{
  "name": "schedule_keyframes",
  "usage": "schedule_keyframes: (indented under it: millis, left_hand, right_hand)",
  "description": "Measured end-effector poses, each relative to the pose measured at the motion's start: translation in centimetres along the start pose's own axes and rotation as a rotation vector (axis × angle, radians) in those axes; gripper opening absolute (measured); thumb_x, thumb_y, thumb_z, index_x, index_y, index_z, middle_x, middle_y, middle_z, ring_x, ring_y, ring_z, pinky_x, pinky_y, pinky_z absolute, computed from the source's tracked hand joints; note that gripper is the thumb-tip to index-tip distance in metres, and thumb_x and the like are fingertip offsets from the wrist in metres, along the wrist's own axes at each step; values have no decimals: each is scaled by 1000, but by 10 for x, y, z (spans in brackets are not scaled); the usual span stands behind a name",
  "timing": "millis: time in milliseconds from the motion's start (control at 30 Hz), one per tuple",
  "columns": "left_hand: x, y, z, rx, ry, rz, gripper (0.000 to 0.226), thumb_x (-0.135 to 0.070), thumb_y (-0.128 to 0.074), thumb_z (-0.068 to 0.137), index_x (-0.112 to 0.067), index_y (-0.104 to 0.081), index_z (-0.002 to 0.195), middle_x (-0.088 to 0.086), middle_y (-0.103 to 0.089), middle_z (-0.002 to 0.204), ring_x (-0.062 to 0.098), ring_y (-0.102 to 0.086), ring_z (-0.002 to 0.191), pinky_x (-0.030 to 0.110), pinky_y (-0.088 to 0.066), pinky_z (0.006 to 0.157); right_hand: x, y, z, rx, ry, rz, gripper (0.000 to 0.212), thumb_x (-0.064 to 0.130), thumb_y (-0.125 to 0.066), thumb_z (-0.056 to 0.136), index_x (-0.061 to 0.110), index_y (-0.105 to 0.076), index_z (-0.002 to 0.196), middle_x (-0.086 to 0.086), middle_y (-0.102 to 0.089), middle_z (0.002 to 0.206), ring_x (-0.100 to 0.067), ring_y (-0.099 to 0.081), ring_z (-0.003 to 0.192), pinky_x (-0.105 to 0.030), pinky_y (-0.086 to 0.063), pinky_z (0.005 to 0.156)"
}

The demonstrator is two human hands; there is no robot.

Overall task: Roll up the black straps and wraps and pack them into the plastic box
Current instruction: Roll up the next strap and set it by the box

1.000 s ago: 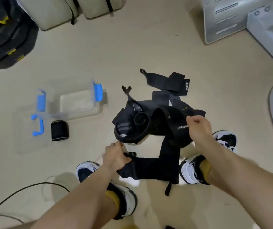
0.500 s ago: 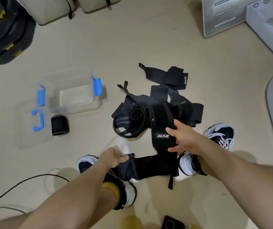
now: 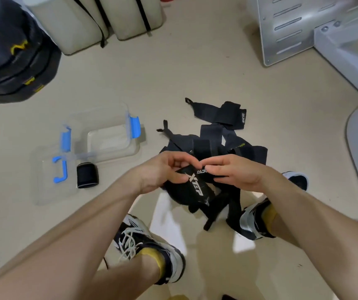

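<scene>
1. Only one piece looks finished: a rolled wrap (image 3: 87, 175) stands on end well left of the hands, just beside the box (image 3: 117, 153) and at the edge of the lid (image 3: 43, 191). Whether it rests on the lid or on the floor (image 3: 195, 61) I cannot tell.
2. It is not yet packed, so in my judgement the task is at an early stage.
3. A second piece is in hand. The left hand (image 3: 160, 171) and the right hand (image 3: 235, 173) are held close together in front of the body, each with fingers and thumb pinched on the top end of a black wrap (image 3: 195, 188) with white lettering. The rest of it hangs loose below them, so I judge the rolling is only just starting.
4. Left to do: a pile of straps (image 3: 214, 140) lies tangled on the floor just beyond the hands, all unrolled. How many pieces it holds I cannot tell.
5. The clear plastic box sits open on the floor to the left of the pile, with blue clips at its ends. Nothing black shows inside it; it appears to hold nothing.
6. The lid lies flat, off the box and touching its near left corner, with a blue clip on it.
</scene>
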State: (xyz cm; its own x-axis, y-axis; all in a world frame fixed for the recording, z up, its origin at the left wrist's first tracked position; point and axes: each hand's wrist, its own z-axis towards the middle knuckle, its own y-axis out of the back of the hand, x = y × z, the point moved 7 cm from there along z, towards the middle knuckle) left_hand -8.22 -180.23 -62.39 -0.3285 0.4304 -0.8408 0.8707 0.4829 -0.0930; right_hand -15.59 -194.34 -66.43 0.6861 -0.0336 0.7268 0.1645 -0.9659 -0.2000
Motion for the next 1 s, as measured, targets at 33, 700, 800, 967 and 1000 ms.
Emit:
schedule_keyframes:
  millis: [33, 700, 800, 967, 1000]
  left_hand:
    - [-21, 0, -5, 41, -43, -13, 43, 11, -62, 71, -25, -74, 91, 16, -60, 98, 21, -60, 90, 26, -52, 82]
    - [-213, 44, -136, -531, -215, 466, 39, 14, -54, 86, -22, -68, 91, -4, -53, 68, 10, -49, 63, 22, -39, 61]
    - [-186, 31, -123, -533, -140, 606, 37, 12, -55, 85, -21, -68, 96, -2, -53, 74, 9, -49, 64, 18, -39, 60]
    - [-149, 16, -82, -496, -127, 409, 39, 11, -61, 85, -26, -70, 95, 0, -63, 72, 10, -58, 63, 16, -47, 63]
    - [-145, 12, -72, -489, -140, 320, 39, 11, -62, 85, -25, -71, 98, 1, -66, 75, 12, -61, 67, 20, -50, 68]
  right_hand:
    - [13, -6, -3, 59, 39, 13, 53, 28, -72, 85, 24, -58, 135, -1, -64, 132, -17, -57, 126, -41, -41, 111]
    - [250, -31, -130, -634, 370, -1487, 7, 18, -68, 88, 20, -74, 87, -1, -70, 81, -25, -64, 83, -29, -47, 65]
    - [256, 1, -132, -895, 546, -1287, 23, 15, -59, 95, 18, -73, 112, -6, -70, 110, -28, -62, 104, -30, -43, 80]
    - [223, 14, -90, -713, 418, -906, 64, 26, -65, 91, 34, -39, 149, -8, -31, 155, -30, -23, 145, -44, -28, 114]
    - [205, 12, -81, -593, 372, -642, 63, 35, -67, 91, 36, -40, 148, -3, -33, 156, -25, -26, 145, -44, -31, 112]
